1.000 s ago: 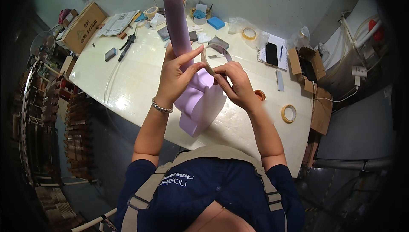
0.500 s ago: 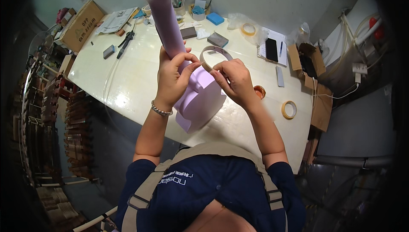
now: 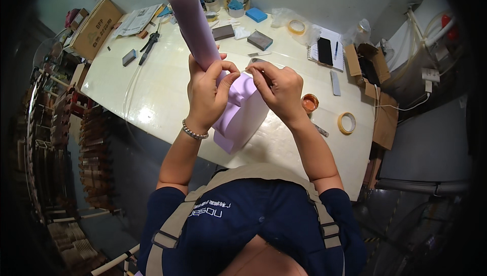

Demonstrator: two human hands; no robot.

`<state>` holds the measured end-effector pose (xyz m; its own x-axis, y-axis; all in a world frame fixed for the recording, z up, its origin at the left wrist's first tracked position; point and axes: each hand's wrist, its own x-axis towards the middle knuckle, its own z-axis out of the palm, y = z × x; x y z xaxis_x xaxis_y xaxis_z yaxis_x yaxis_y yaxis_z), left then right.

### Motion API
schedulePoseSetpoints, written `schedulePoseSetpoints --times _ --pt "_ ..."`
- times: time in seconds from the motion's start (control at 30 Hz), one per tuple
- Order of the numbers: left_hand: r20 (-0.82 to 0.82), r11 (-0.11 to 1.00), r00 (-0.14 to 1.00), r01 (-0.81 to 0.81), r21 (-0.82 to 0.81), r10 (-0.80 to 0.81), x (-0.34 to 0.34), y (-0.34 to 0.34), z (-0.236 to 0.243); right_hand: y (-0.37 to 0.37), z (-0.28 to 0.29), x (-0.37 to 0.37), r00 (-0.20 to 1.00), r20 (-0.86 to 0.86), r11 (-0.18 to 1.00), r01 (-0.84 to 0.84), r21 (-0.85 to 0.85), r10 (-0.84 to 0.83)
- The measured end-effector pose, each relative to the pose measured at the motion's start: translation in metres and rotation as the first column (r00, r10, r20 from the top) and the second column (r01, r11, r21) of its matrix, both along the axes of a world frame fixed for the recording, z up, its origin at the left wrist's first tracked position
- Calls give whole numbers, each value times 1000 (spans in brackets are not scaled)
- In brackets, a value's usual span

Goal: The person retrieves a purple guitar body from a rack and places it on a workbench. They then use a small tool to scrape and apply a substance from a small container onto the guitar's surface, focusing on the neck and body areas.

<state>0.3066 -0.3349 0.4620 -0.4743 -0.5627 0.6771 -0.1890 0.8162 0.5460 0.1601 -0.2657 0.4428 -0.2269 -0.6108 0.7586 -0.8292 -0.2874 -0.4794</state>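
Observation:
A lavender guitar [image 3: 199,32] rises from the table in front of me, its headstock cut off by the top of the picture. My left hand [image 3: 208,91] wraps round the neck close to the body, fingertips showing behind it. Its thumb and forefinger also pinch one end of a thin pale strip of tape [image 3: 243,71]. Across a small gap, my right hand [image 3: 279,88] is closed, finger and thumb pinching the strip's other end above the guitar body [image 3: 242,116]. Whether the rest of the tape roll is in my right hand is hidden.
Right of my right hand are an open jar of reddish-brown stuff [image 3: 309,102] and a yellow tape roll [image 3: 346,123]. Sanding blocks [image 3: 259,40], a phone [image 3: 324,51] and a cardboard box [image 3: 366,65] sit farther back. An air blow gun [image 3: 148,48] with a hose lies left.
The tape ring that stood out from my right hand no longer shows; a short strip now spans the fingers. The guitar tilts slightly, its headstock shifting left.

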Motion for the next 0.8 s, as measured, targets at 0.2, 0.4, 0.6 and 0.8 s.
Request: schedulePoseSetpoints --times 0.2,0.4,0.6,0.8 --pt "-31 998 997 -66 -11 66 -1 0 -4 -13 -12 3 975 86 975 212 -72 -205" --pt "-138 994 985 -97 41 102 30 -13 -18 -12 -11 -70 747 665 1000 7 5 -9" --pt "-163 984 983 -56 168 84 29 -18 -11 -28 5 11 903 315 948 -317 34 291" --pt "-80 991 988 -130 18 131 24 -28 -15 -40 -2 12 864 444 964 -265 -4 239"
